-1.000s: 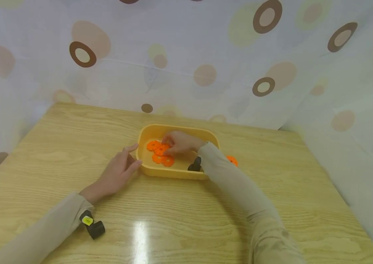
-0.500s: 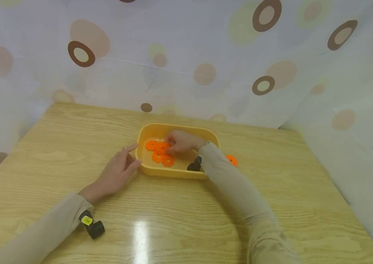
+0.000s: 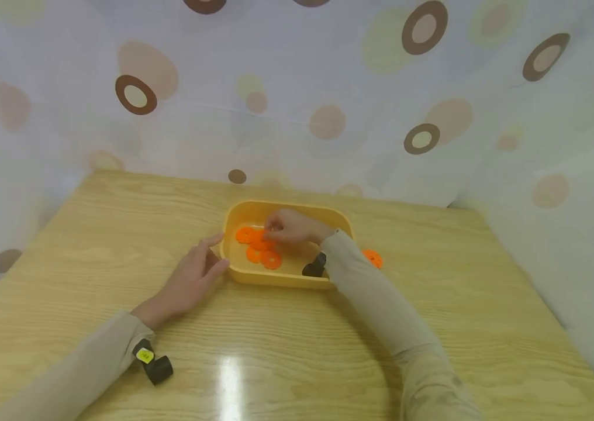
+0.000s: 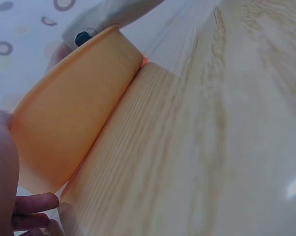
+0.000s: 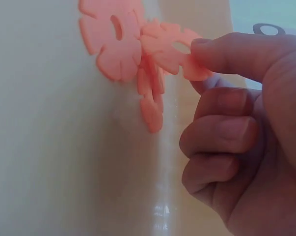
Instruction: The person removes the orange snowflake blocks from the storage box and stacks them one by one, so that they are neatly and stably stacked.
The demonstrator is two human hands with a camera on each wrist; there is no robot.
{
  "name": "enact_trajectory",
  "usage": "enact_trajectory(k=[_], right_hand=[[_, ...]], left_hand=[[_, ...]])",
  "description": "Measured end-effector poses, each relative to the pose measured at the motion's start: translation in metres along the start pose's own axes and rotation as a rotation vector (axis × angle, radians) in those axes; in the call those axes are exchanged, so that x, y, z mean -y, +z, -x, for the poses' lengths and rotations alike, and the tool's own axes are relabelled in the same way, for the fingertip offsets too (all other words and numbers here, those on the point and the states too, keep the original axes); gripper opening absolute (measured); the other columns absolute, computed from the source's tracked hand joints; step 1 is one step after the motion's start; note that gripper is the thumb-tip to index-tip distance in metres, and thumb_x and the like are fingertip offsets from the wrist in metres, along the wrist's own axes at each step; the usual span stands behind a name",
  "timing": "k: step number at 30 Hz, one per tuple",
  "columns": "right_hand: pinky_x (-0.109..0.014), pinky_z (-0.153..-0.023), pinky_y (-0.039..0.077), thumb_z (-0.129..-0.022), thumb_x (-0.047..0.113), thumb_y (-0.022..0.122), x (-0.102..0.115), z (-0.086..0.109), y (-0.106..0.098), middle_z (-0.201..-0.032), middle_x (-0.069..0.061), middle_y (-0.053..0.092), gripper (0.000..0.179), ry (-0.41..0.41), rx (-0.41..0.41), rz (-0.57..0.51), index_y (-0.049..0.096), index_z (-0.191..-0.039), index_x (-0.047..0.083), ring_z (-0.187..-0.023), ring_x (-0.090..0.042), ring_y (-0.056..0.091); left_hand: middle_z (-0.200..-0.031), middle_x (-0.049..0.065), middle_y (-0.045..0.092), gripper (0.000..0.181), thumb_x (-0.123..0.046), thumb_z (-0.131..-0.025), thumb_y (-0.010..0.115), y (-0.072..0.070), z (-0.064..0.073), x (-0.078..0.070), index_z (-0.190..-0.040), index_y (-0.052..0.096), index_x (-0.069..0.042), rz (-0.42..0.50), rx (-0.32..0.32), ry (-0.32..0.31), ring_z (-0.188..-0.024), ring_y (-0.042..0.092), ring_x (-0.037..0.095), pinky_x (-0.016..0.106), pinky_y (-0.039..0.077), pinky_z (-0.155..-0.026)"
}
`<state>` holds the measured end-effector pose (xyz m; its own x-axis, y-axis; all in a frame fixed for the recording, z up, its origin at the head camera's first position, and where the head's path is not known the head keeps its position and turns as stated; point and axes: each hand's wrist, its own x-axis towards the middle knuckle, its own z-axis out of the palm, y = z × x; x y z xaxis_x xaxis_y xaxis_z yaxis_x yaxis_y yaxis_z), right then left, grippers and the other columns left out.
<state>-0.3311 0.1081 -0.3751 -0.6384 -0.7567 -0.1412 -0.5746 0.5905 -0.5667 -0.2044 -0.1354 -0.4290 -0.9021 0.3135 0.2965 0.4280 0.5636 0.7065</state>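
Your right hand is pinching a seemingly light, stiff disc, sensibly by its rim. Your left hand is resting, fingers relaxed, against the tub

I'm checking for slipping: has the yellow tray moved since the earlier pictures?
No, no visible shift either way: in the head view, the yellow tray keeps its place below the small brown wall spot.

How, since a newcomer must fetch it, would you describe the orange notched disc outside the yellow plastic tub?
On the wooden table sits a yellow oblong plastic tub. Past its right end lies the orange notched disc, the only one visible outside.
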Motion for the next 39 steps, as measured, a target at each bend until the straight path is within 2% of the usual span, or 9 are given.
enact_trajectory(k=[10, 16, 22, 28, 32, 36, 39], right_hand=[[-0.021, -0.063, 0.040, -0.095, 0.017, 0.058, 0.005, 0.003, -0.006, -0.081, -0.004, 0.063, 0.021, 0.044, -0.044, -0.019, 0.069, -0.101, 0.001, -0.063, -0.011, 0.046], [-0.023, -0.067, 0.041, -0.098, 0.017, 0.056, 0.007, 0.003, -0.011, -0.090, -0.009, 0.068, 0.022, 0.023, -0.048, 0.006, 0.069, -0.104, 0.001, -0.068, -0.012, 0.047], [-0.025, -0.073, 0.043, -0.097, 0.018, 0.056, 0.007, 0.006, -0.017, -0.098, -0.010, 0.069, 0.023, 0.025, -0.098, 0.007, 0.070, -0.105, 0.001, -0.076, -0.015, 0.052], [-0.026, -0.070, 0.042, -0.098, 0.019, 0.056, 0.005, 0.016, -0.021, -0.093, -0.007, 0.067, 0.022, 0.040, -0.116, -0.038, 0.070, -0.103, 0.003, -0.073, -0.014, 0.049], [-0.026, -0.069, 0.041, -0.098, 0.018, 0.055, 0.007, 0.021, -0.025, -0.089, -0.010, 0.066, 0.021, 0.024, -0.122, -0.021, 0.069, -0.100, 0.003, -0.071, -0.013, 0.048], [-0.026, -0.067, 0.039, -0.098, 0.017, 0.054, 0.010, 0.028, -0.031, -0.087, -0.018, 0.063, 0.021, 0.013, -0.118, -0.008, 0.068, -0.096, 0.003, -0.068, -0.014, 0.045], [-0.027, -0.067, 0.039, -0.098, 0.019, 0.054, 0.009, 0.033, -0.035, -0.087, -0.015, 0.064, 0.021, 0.018, -0.121, 0.013, 0.069, -0.096, 0.004, -0.069, -0.013, 0.046]], left_hand=[[-0.093, 0.008, 0.058, 0.053, -0.025, -0.100, 0.051, 0.002, 0.000, 0.000, -0.145, 0.034, -0.004, 0.000, -0.029, 0.022, -0.084, 0.052, 0.018, 0.038, 0.043, -0.079], [-0.093, 0.008, 0.058, 0.053, -0.027, -0.100, 0.050, 0.001, 0.001, 0.000, -0.146, 0.033, -0.005, -0.008, -0.021, -0.005, -0.084, 0.051, 0.018, 0.037, 0.042, -0.079], [-0.094, 0.008, 0.059, 0.052, -0.027, -0.101, 0.050, 0.002, 0.000, 0.001, -0.145, 0.034, -0.005, -0.002, -0.027, -0.007, -0.087, 0.052, 0.020, 0.039, 0.043, -0.082], [-0.094, 0.007, 0.059, 0.053, -0.028, -0.101, 0.049, 0.006, 0.002, 0.001, -0.145, 0.034, -0.004, -0.001, -0.008, -0.015, -0.088, 0.053, 0.019, 0.039, 0.043, -0.082], [-0.094, 0.007, 0.059, 0.053, -0.028, -0.101, 0.050, 0.005, 0.002, 0.000, -0.145, 0.035, -0.004, 0.003, -0.015, -0.007, -0.087, 0.052, 0.019, 0.039, 0.043, -0.081], [-0.093, 0.007, 0.059, 0.052, -0.028, -0.101, 0.050, 0.004, 0.001, 0.000, -0.144, 0.035, -0.004, -0.003, -0.021, 0.000, -0.087, 0.052, 0.019, 0.038, 0.043, -0.081], [-0.093, 0.008, 0.059, 0.051, -0.027, -0.100, 0.050, 0.003, 0.000, 0.000, -0.144, 0.036, -0.003, -0.005, -0.027, 0.003, -0.087, 0.053, 0.020, 0.039, 0.043, -0.081]])
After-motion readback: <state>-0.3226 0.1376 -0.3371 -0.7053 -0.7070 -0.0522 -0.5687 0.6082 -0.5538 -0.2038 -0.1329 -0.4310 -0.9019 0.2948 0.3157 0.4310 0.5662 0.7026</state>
